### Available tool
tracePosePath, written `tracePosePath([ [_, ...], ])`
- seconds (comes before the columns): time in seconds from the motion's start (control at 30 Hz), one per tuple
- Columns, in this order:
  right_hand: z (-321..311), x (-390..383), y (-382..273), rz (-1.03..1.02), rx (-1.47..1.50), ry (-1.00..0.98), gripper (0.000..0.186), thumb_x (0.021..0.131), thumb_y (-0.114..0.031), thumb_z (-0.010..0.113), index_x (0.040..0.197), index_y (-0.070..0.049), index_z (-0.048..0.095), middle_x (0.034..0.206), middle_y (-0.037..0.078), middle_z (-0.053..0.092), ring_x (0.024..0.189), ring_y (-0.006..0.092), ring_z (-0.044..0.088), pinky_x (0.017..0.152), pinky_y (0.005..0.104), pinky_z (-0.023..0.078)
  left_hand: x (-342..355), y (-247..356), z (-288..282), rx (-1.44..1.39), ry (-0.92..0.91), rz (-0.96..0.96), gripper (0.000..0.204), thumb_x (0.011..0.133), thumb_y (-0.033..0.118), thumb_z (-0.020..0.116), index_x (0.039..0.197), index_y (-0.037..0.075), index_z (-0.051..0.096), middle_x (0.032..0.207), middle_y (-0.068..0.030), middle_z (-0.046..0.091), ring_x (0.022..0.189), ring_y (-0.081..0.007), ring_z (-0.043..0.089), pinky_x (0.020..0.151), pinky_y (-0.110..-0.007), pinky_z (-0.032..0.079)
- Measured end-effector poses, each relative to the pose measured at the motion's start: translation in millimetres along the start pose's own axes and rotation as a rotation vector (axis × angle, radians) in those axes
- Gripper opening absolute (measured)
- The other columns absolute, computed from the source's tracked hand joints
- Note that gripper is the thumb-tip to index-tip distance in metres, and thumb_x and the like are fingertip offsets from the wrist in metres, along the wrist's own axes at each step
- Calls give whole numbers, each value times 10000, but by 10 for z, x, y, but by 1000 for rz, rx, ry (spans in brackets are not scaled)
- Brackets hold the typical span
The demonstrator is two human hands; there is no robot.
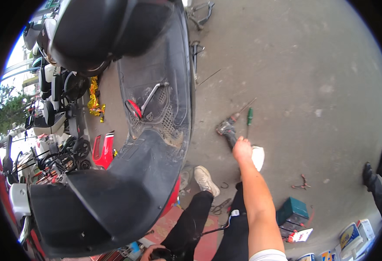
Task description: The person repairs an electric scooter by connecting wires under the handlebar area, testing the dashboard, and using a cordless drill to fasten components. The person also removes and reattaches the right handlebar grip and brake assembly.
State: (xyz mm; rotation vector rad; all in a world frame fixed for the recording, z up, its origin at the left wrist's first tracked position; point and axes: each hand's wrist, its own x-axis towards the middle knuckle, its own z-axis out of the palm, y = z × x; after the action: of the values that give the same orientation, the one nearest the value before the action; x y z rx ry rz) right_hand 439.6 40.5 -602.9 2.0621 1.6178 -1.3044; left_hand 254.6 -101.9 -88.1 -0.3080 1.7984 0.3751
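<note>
My right hand [242,150] reaches forward over the floor, its fingers closed at the lower end of a dark cordless drill [227,131] with a long thin bit. Just beyond that hand is a green-handled screwdriver [249,115]; its shaft points back toward my fingers. At the lower edge, my left hand [146,253] is curled around a dark rounded thing [159,254], partly cut off. A bent black rod [215,229] runs from near it across my legs; it looks like a mirror on its stalk.
A scooter [112,195] stands on the left, a red-backed mirror [134,109] on its footboard. A red panel [104,150] lies beyond. Pliers [302,182], scissors [219,207] and a dark green box [293,212] are on the floor. Another person's legs [378,182] show at right.
</note>
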Motion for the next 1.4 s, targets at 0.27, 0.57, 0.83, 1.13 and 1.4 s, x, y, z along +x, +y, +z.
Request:
tracePosePath([
  [0.27,804,663,-331,4,-51,170,424,801,-91,659,1160,-4,453,1079,184,589,1020,340,602,858,419,529,-45,47,499,1088,167,262,678,661,267,854,1221,62,532,1103,-189,637,1038,-365,634,896,-421,510],
  [0.57,-1582,-806,-572,-231,-30,-432,555,652,-315,752,1058,54,673,1004,251,693,1013,335,677,883,384,535,-989,259,244,545,-74,-140,489,791,225,772,1229,129,579,1151,-146,633,1034,-239,623,937,-374,485],
  [0.83,-3955,-4633,233,-386,1234,-416,656,720,-186,733,1281,77,517,1092,164,649,993,263,634,939,402,484,-866,302,-304,356,-622,413,469,796,28,733,1215,74,528,1082,-54,591,988,-153,572,883,-303,485],
  [1.13,-4083,-7730,-503,-566,1371,237,620,808,-558,693,1079,-7,603,624,43,528,553,202,521,599,377,432,-1906,832,-24,531,-1251,838,493,723,35,713,1183,67,537,1080,-13,561,1013,-110,544,902,-258,448],
  [1.4,-3509,-8458,-908,-398,1342,324,602,677,-329,789,1106,48,599,700,119,586,624,253,572,590,371,445,-2397,894,34,674,-1064,1662,511,717,123,754,1172,81,526,1106,-88,555,1020,-233,576,894,-337,473],
])
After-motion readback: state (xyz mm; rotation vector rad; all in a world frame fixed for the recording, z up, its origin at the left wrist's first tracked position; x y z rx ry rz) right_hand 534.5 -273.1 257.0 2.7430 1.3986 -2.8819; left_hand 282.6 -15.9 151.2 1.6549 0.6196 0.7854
